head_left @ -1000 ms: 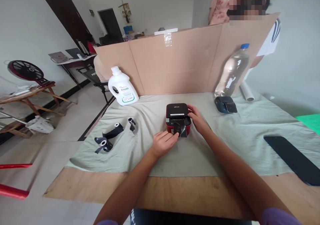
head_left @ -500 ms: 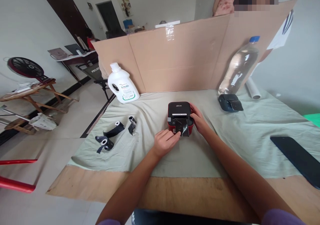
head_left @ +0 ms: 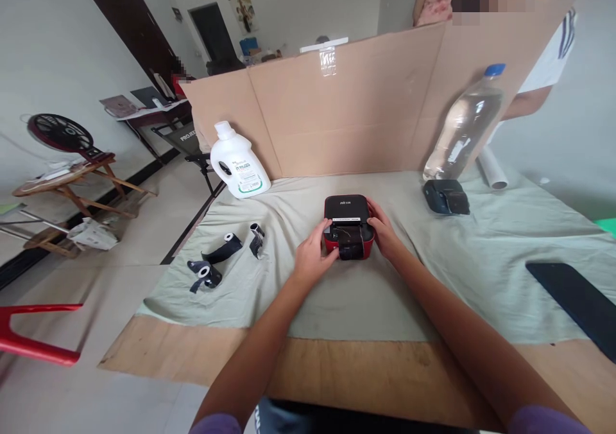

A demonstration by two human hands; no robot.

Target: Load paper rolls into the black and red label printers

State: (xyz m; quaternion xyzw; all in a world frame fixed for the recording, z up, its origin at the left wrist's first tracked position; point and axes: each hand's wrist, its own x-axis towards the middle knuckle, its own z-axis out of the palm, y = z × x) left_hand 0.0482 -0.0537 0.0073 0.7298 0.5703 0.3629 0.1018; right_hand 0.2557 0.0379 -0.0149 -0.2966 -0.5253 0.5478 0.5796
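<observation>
A small black and red label printer (head_left: pixel 346 209) stands on the green cloth (head_left: pixel 366 305) in front of me. A dark, shiny strip (head_left: pixel 351 249) hangs out of its front and curls downward. My left hand (head_left: pixel 314 251) grips the printer's left side, thumb low near the front and fingers at the upper edge. On the opposite side, my right hand (head_left: pixel 384 228) wraps round the casing, its fingers reaching behind. Left of the printer lie several dark ribbon rolls (head_left: pixel 225 248) with loose ends.
A white jug (head_left: pixel 240 164) and a clear bottle with a blue cap (head_left: pixel 464 126) stand before a cardboard screen (head_left: pixel 337 113). At right are a small dark device (head_left: pixel 446 198), a white roll (head_left: pixel 493 171) and a phone (head_left: pixel 572 299). People are behind the screen.
My left hand has let go of the dark strip and moved up to the printer's left side. The strip now curls under. My right hand stays at the right side.
</observation>
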